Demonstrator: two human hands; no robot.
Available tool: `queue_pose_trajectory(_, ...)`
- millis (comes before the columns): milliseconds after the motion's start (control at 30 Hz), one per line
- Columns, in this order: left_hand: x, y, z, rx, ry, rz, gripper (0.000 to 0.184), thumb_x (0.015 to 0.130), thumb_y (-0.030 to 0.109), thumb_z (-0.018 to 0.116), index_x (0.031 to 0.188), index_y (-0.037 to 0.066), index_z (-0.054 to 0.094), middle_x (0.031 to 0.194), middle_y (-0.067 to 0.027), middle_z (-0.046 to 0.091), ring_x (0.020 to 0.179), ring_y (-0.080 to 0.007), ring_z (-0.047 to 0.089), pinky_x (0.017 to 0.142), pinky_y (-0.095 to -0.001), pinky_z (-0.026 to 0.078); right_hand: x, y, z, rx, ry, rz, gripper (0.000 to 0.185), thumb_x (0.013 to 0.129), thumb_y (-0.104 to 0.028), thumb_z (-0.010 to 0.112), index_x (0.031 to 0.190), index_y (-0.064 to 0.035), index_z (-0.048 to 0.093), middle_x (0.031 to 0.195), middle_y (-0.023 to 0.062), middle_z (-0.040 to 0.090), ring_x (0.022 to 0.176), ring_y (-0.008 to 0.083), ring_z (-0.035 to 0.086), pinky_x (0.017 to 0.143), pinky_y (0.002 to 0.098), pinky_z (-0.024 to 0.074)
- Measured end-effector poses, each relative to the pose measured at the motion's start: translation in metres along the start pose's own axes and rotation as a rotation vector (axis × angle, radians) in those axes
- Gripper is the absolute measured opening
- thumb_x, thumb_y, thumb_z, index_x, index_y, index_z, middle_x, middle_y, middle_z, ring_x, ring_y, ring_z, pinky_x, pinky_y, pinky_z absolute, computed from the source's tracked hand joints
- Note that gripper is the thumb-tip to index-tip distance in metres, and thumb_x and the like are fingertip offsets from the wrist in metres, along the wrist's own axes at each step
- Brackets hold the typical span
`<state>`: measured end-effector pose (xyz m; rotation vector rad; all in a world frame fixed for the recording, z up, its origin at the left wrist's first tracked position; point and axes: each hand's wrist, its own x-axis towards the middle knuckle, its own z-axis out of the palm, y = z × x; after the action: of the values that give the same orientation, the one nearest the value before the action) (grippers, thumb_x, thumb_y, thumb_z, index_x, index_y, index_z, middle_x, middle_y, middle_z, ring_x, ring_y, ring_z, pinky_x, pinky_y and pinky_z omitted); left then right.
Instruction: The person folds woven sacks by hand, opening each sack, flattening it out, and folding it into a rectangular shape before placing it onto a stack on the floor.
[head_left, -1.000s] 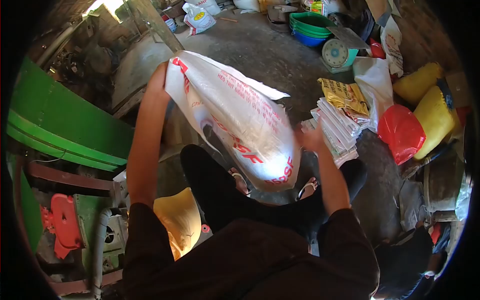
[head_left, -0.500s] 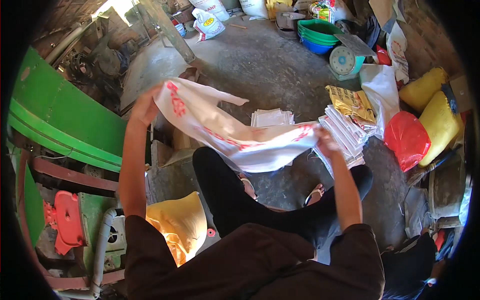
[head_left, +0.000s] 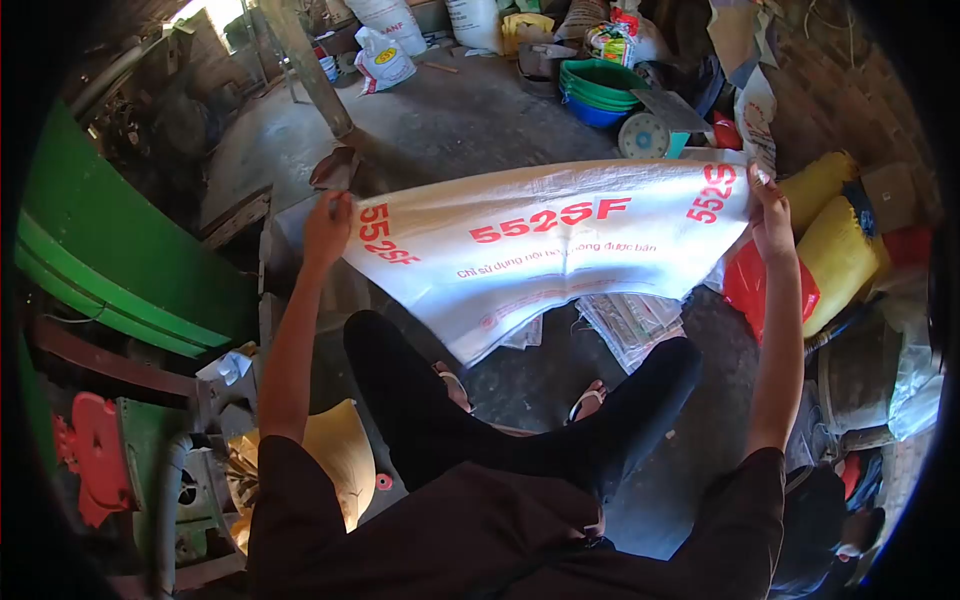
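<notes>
A white woven sack [head_left: 560, 240] with red "552SF" printing is stretched out in the air between my hands, above my knees. My left hand [head_left: 330, 225] pinches its left end, fingers closed on the edge. At the other end, my right hand [head_left: 770, 215] grips the upper right corner, thumb up. The sack's lower edge sags and curves. Below it, a pile of folded sacks [head_left: 635, 325] shows partly on the floor; the rest of that pile is hidden behind the held sack.
A green metal machine [head_left: 130, 230] curves along my left, with a yellow sack [head_left: 340, 455] beside my left leg. Ahead right are green and blue basins [head_left: 600, 90] and a dial scale [head_left: 645, 135]. A red bag [head_left: 765, 290] and yellow sacks [head_left: 845, 255] stand to my right.
The sack has gone from slack and folded to spread wide, its print facing me. My right hand has moved up and outward, and my view has shifted a little.
</notes>
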<state>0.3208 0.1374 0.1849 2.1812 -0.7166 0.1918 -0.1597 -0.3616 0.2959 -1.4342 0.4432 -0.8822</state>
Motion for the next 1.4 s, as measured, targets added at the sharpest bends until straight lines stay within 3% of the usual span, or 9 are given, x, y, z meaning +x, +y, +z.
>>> queue_pose_trajectory(67,-0.006,0.012,0.02,-0.151,-0.125,-0.202,0.044,0.098,0.041,0.059,0.114,0.0,0.064,0.103,-0.015,0.071,0.097,-0.0245,0.068,0.086,-0.037,0.051,0.0,-0.013,-0.009,0.061,0.08,-0.045,0.024,0.095,-0.027,0.065,0.107,-0.0068,0.067,0.101,-0.0008,0.068,0.089,0.0081,0.063,0.082,0.0241,0.0467)
queue_pose_trajectory(167,-0.037,0.043,0.046,-1.393,-0.644,-0.531,0.045,0.099,0.032,0.06,0.13,0.001,0.052,0.117,-0.0162,0.065,0.109,-0.024,0.063,0.097,-0.0389,0.047,-0.009,-0.036,-0.02,0.1,0.103,-0.089,0.029,0.096,-0.024,0.063,0.117,-0.0041,0.066,0.106,-0.0004,0.067,0.095,0.0086,0.062,0.086,0.0256,0.0468)
queue_pose_trajectory(233,-0.065,0.042,0.091,-1.538,-0.51,-0.415,0.056,0.095,0.018,0.065,0.14,0.002,0.036,0.122,-0.0146,0.061,0.114,-0.0244,0.06,0.102,-0.0404,0.046,-0.014,-0.048,-0.035,0.084,0.193,-0.151,0.032,0.096,-0.024,0.063,0.12,-0.0038,0.065,0.107,-0.001,0.067,0.098,0.0083,0.062,0.088,0.0261,0.0466)
queue_pose_trajectory(633,0.013,0.082,0.091,-0.322,0.165,0.287,0.028,0.099,0.026,0.061,0.109,0.001,0.067,0.099,-0.0092,0.072,0.093,-0.0167,0.067,0.084,-0.0308,0.052,-0.005,-0.064,-0.105,-0.281,0.497,-0.12,0.033,0.087,-0.034,0.076,0.109,-0.0099,0.068,0.101,-0.0013,0.065,0.095,0.0078,0.057,0.082,0.0279,0.0437)
queue_pose_trajectory(767,0.073,0.065,0.064,-1.123,-0.271,-0.398,0.031,0.098,0.023,0.062,0.121,0.002,0.062,0.118,-0.0068,0.066,0.104,-0.0189,0.064,0.091,-0.0309,0.049,0.006,-0.054,-0.089,-0.039,0.411,-0.289,0.028,0.089,-0.027,0.075,0.106,-0.0077,0.066,0.101,0.0003,0.066,0.097,0.0096,0.059,0.085,0.0281,0.0455)
queue_pose_trajectory(867,0.048,0.13,0.03,-1.385,-0.451,-0.199,0.042,0.094,0.019,0.068,0.131,0.001,0.057,0.124,-0.0053,0.062,0.108,-0.014,0.06,0.094,-0.029,0.048,0.02,-0.045,-0.097,0.074,0.395,-0.31,0.022,0.092,-0.025,0.072,0.103,-0.0074,0.064,0.1,0.0004,0.066,0.095,0.0094,0.059,0.085,0.0261,0.0461)
queue_pose_trajectory(1133,0.016,0.106,0.035,-0.362,-0.277,0.281,0.026,0.085,0.015,0.079,0.102,-0.001,0.07,0.091,-0.004,0.069,0.08,-0.0063,0.061,0.068,-0.0238,0.048,0.005,-0.049,-0.089,-0.069,0.457,-0.348,0.018,0.096,-0.025,0.067,0.103,-0.0092,0.062,0.098,-0.0012,0.064,0.092,0.0083,0.058,0.087,0.0258,0.045)
queue_pose_trajectory(1333,-0.108,0.092,0.016,0.0,0.022,0.747,0.021,0.072,0.007,0.082,0.091,0.008,0.073,0.09,-0.0105,0.056,0.073,-0.0224,0.059,0.063,-0.0323,0.048,-0.134,-0.022,-0.113,0.001,0.562,-0.266,0.039,0.101,-0.033,0.057,0.131,-0.0086,0.054,0.127,0.0028,0.056,0.125,0.0146,0.046,0.103,0.0355,0.0364)
queue_pose_trajectory(1400,-0.176,0.091,0.019,0.011,-0.083,0.401,0.02,0.07,0.006,0.082,0.089,0.01,0.076,0.083,-0.0085,0.054,0.073,-0.0219,0.057,0.062,-0.0339,0.047,-0.193,0.022,-0.13,-0.16,0.729,-0.102,0.041,0.099,-0.035,0.059,0.13,-0.0083,0.054,0.123,0.0035,0.059,0.115,0.0192,0.055,0.097,0.0375,0.0435)
